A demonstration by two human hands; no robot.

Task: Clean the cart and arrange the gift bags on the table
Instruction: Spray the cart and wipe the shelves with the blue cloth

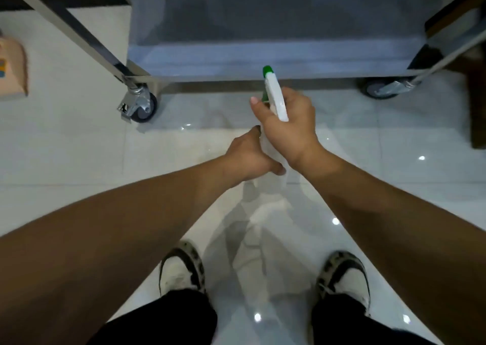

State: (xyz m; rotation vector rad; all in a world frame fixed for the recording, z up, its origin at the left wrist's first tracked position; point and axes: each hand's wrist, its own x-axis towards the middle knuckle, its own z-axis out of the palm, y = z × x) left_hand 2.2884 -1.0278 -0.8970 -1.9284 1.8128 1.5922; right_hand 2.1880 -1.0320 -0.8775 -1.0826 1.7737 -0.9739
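My right hand (pixel 289 123) grips the white spray bottle with green nozzle (pixel 273 94); left hand (pixel 252 157) clasps its body, facing the steel wheeled cart (pixel 263 65).

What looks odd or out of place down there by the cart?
Only the gift bag: it sits on the floor left of the cart, not on a table. Nothing looks spilled or broken. Both hands hold a spray bottle aimed at the cart's lower shelf.
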